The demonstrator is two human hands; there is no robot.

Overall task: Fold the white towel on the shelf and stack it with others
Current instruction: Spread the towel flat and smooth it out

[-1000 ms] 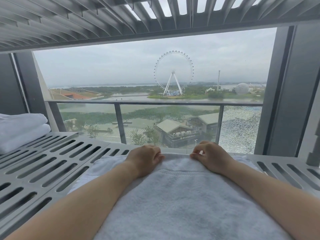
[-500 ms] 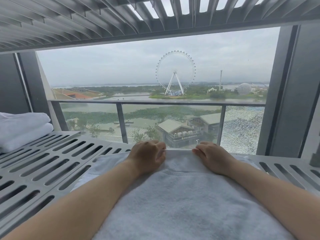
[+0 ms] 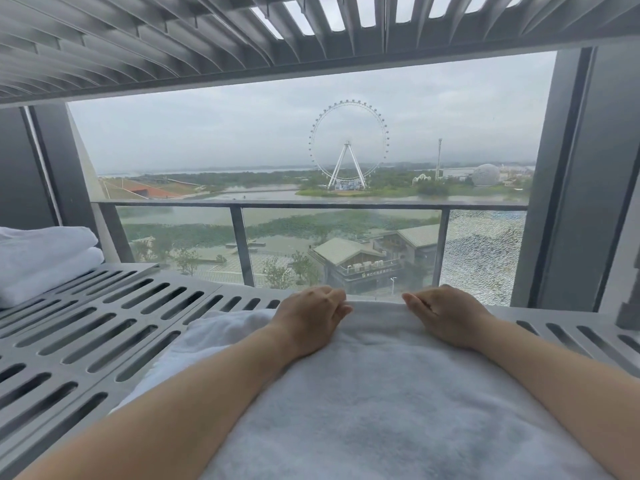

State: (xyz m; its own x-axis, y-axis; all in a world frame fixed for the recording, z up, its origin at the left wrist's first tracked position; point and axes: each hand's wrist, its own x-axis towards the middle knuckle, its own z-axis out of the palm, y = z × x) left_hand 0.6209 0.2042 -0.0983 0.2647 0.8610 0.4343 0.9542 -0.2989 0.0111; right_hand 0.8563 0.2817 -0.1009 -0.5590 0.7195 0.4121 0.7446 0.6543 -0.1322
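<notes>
— Grey metal shelf (image 3: 104,341) with long slots: is that the work surface?
— Yes. Another slatted shelf (image 3: 138,46) hangs close overhead. Behind them is a large window (image 3: 207,140) with a railing (image 3: 311,204) outside, and far off a Ferris wheel (image 3: 348,150) stands by water under a cloudy sky.
— Where is the towel?
— The white towel (image 3: 381,393) lies on the lower shelf straight in front of the person and reaches the shelf's far edge. It is thick and fluffy, and a second layer shows from under its left side.
— And the hands?
— Both rest on its far edge, a small gap apart. The left hand (image 3: 308,323) and the right hand (image 3: 446,318) each press down with fingers close together and only slightly bent, tips pointing toward each other. The thumbs are hidden, so I cannot tell if they tuck under the edge.
— Other towels?
— 2 folded towels (image 3: 41,261) sit stacked at the far left of the same shelf, well apart from this one.
</notes>
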